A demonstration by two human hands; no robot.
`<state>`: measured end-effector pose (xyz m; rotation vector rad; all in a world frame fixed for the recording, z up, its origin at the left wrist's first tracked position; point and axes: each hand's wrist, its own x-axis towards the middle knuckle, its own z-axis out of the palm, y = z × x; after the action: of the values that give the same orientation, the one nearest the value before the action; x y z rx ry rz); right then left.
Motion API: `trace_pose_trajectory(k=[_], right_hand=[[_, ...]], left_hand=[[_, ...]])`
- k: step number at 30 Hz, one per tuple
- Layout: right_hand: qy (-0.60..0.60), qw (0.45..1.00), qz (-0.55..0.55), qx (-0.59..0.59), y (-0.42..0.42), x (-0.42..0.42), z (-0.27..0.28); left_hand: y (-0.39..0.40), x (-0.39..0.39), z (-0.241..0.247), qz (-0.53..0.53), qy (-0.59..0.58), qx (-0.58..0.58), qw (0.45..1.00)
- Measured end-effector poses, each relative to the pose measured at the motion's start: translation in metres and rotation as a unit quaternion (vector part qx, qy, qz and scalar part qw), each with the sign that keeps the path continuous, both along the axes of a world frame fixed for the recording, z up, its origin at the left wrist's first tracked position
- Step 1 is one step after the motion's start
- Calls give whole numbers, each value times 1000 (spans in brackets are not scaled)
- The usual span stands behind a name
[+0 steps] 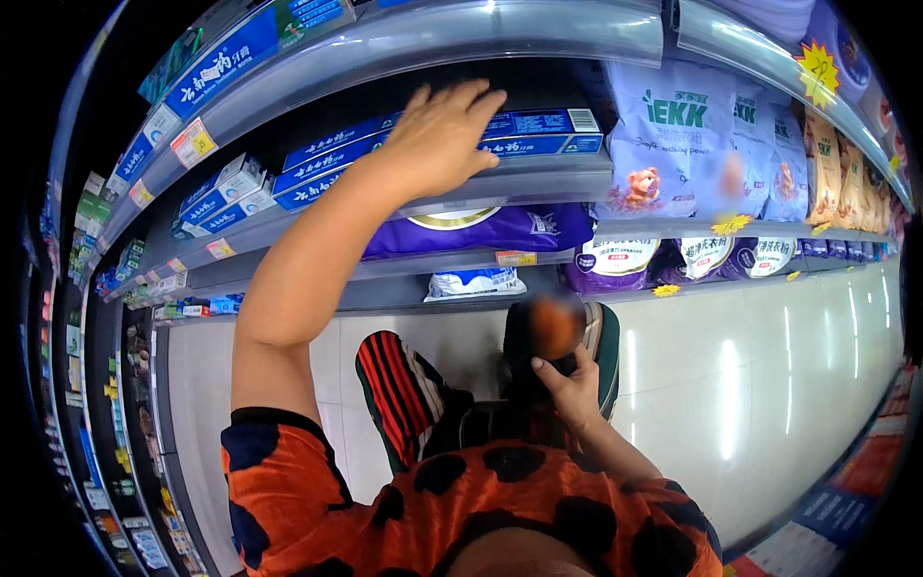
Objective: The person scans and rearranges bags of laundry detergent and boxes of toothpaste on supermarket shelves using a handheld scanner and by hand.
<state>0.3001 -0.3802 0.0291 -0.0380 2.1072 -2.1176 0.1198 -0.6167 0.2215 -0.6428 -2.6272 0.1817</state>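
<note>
My left hand (451, 137) reaches palm down over blue toothpaste boxes on a middle shelf, its fingers apart and nothing in its grasp. Boxes (542, 124) lie flat to the right of the hand, and a stack of similar boxes (324, 162) is partly behind my wrist. Whether the palm touches them is unclear. Low in front of my body, my right hand (573, 382) has its thumb and fingers against a dark thing with a blurred orange-brown patch (555, 328). The blur hides what this is and whether it is gripped.
Overhead runs a shelf edge (461, 43) with a clear plastic strip. Lilac washing powder bags (660, 144) stand at right. Purple bags (490, 227) fill the shelf below. A white bag (476, 283) lies near the tiled floor (721, 389). White-and-blue boxes (223, 195) sit at left.
</note>
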Motion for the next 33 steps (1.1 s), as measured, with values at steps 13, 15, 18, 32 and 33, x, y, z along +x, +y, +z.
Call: trace_pose_trajectory(k=[13,15,18,32,33], right_hand=[[-86,995,33,-41,-8,-4,-8],[-74,996,46,-8,-16,-8,-12],[-64,994,62,-64,-29,-8,-5],[-25,999,33,5,-26,-14,0],[-28,999,41,-6,-28,-14,4]], left_hand=[[-151,93,-24,162,-3,41,986],[-149,96,-28,161,21,36,986],[-152,96,-28,157,80,30,984],[-83,212,-110,-8,-304,807,506],[-67,225,-129,-10,-324,831,452]])
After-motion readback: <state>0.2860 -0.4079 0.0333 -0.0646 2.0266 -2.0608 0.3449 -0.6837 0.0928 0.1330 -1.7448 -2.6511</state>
